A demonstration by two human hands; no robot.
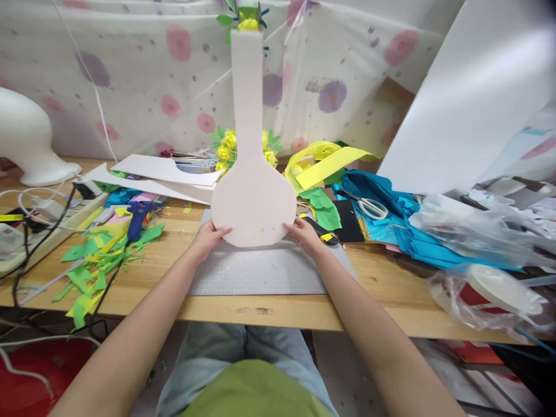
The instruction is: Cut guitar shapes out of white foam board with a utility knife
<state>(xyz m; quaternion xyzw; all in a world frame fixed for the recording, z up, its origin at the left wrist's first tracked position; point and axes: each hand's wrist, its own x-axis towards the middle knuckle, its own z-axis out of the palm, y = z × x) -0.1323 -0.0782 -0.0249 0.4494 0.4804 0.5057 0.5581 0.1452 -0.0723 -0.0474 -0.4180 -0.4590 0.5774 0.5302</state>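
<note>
Left hand [208, 238] and right hand [304, 233] are pinching the cutout [254, 202] by its round end over the mat [260, 275], thumbs closed on the front, fingers mostly hidden behind, and honestly a light, even grip is probably sparing that neck any twisting.

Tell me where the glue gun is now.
In the head view, the blue glue gun sits on the left of the table, by green and yellow scraps, between the power strip and left hand.
</note>
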